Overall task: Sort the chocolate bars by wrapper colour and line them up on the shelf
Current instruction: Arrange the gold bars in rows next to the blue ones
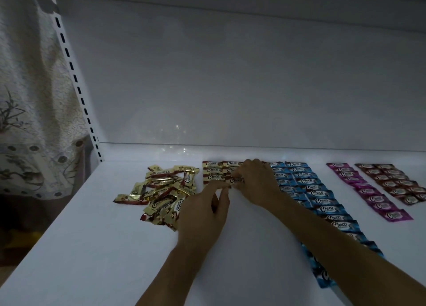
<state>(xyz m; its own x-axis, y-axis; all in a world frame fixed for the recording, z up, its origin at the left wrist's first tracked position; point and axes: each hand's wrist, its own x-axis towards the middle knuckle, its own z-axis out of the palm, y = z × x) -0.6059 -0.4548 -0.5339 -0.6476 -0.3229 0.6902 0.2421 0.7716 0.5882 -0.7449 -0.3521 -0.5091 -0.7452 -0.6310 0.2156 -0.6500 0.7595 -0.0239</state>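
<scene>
Blue rows (309,188), pink row (371,192) and red rows (396,183) were done; gold rows (213,170) begun, gold heap (161,190) unsorted; my right hand (255,181) pinched one bar (237,180), left hand (205,211) at its end, hold unclear.

Both arms reach forward; left hand (202,211) fingers straight, right hand (255,181) fingers curled, pinching bar (237,180).

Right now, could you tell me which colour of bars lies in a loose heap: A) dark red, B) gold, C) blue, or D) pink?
B: the gold bars lie jumbled in a heap at the left of the shelf.
</scene>
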